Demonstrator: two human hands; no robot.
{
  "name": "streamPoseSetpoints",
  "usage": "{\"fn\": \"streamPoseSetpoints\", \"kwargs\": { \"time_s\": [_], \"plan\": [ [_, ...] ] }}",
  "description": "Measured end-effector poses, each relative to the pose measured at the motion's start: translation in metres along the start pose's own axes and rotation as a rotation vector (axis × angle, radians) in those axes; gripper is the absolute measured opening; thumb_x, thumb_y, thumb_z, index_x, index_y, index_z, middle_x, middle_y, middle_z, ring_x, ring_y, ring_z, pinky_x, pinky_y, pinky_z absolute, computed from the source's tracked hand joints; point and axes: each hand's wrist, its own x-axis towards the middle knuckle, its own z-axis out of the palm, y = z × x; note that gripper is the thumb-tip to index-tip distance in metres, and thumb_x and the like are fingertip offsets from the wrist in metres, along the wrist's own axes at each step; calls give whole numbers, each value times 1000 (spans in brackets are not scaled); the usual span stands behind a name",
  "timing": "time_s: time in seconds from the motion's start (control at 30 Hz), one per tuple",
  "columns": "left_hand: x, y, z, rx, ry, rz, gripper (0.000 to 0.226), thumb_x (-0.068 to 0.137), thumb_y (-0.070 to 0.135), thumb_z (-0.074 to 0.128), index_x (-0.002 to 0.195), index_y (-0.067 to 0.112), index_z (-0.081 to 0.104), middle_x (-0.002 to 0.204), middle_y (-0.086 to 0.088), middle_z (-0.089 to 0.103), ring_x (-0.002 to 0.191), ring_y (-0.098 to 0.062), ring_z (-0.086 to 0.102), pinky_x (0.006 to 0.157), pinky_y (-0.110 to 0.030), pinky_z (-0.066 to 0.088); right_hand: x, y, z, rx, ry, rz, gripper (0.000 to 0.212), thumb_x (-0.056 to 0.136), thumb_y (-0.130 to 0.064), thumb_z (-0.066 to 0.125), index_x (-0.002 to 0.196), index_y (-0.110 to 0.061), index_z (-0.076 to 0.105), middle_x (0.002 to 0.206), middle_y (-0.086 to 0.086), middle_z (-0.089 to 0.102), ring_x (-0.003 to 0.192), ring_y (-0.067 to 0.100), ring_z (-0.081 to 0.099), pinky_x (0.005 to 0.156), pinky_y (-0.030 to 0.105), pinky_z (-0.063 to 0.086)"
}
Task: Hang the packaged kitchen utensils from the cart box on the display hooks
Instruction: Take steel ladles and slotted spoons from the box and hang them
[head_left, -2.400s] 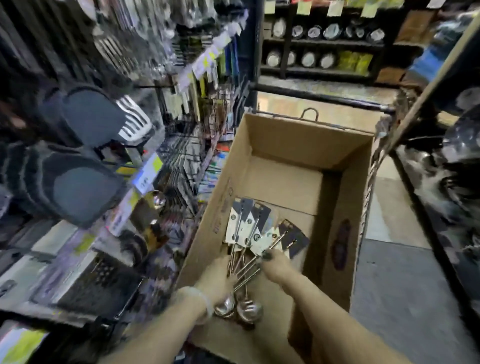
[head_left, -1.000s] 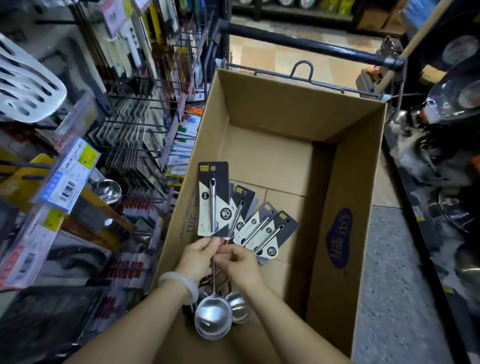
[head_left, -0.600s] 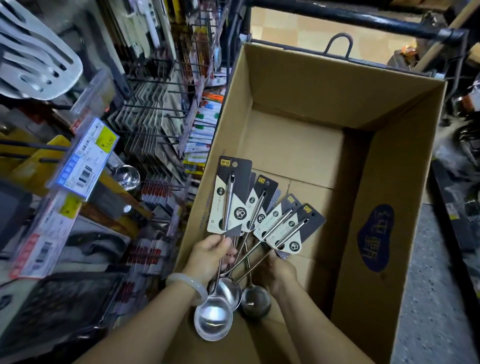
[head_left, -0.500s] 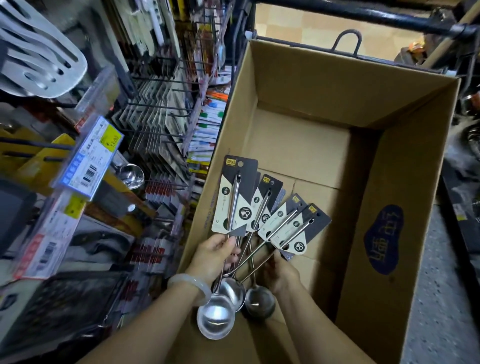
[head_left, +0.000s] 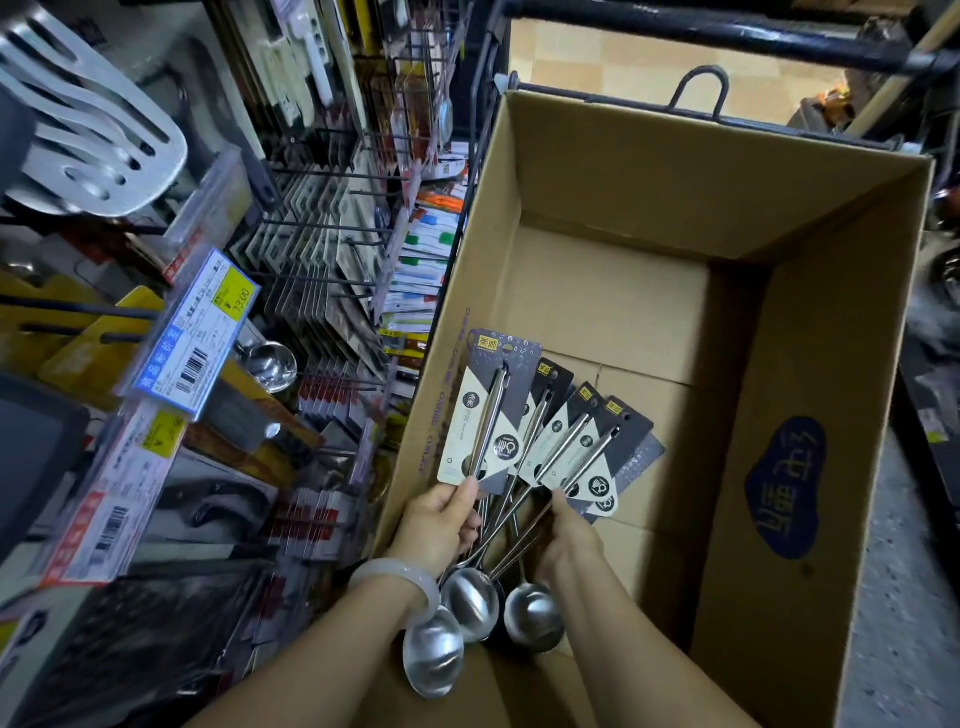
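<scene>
Ladles (head_left: 524, 467) slightly higher, left hand (head_left: 441, 525) and right hand (head_left: 566, 535) fingers curled around handles.

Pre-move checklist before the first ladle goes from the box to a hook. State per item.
1. Left hand has one carded ladle apart from the rest: ok, fingers curled round its handle below the card.
2. Right hand controls the remaining ladles: ok, it grips their fanned handles.
3. Ladles clear of the cardboard box: not ok, they are over its inside.
4. Hang hole in the card visible: cannot tell, too small.
5. Free display hook within reach: cannot tell, the rack at left looks stocked.
6. Bowls untangled: cannot tell, the bowls overlap near the wrists.
</scene>
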Motion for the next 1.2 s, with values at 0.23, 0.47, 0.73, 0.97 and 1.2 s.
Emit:
{"fn": "streamPoseSetpoints", "kwargs": {
  "time_s": [0.23, 0.47, 0.73, 0.97, 1.2],
  "plan": [
    [-1, -3, 2, -46, -21, -31, 23, 95, 24, 46, 81, 11, 59, 63, -2, 51, 54, -11, 46, 55, -21, 43, -7, -6, 14, -22, -32, -6, 38, 87, -44, 60, 88, -7, 64, 88, 12, 68, 80, 28, 66, 78, 42, 54],
    [1, -6, 7, -3, -45, -34, 22, 95, 27, 45, 84, 13, 58, 66, -1, 56, 59, -13, 51, 62, -26, 43, -6, 0, 5, 1, 25, -181, 40, 89, -36, 60, 106, 0, 61, 99, 15, 67, 92, 31, 65, 88, 45, 53],
    [-6, 3, 21, 7, -67, 9, 24, 96, 25, 44, 80, 14, 59, 62, 0, 50, 55, -10, 50, 54, -21, 42, -51, -25, -14, 91, -220, -427, 25, 94, -21, 53, 71, -12, 53, 61, 3, 56, 53, 13, 51, 54, 23, 46],
    [-33, 34, 31, -59, -19, 129, 23, 97, 22, 41, 84, 12, 57, 64, 0, 49, 56, -9, 50, 54, -19, 39, -99, -53, -19, -231, -439, -540, 19, 95, -25, 51, 81, -14, 58, 52, -4, 62, 40, 5, 57, 40, 16, 44],
    [-97, 50, 37, -185, 163, 289, 24, 98, 19, 39, 88, 2, 52, 68, -7, 48, 42, 0, 51, 38, -6, 37, -154, -69, -33, -414, -708, -611, 23, 96, -25, 49, 77, -16, 59, 62, -5, 67, 51, 4, 62, 46, 20, 47]
  ]
}}
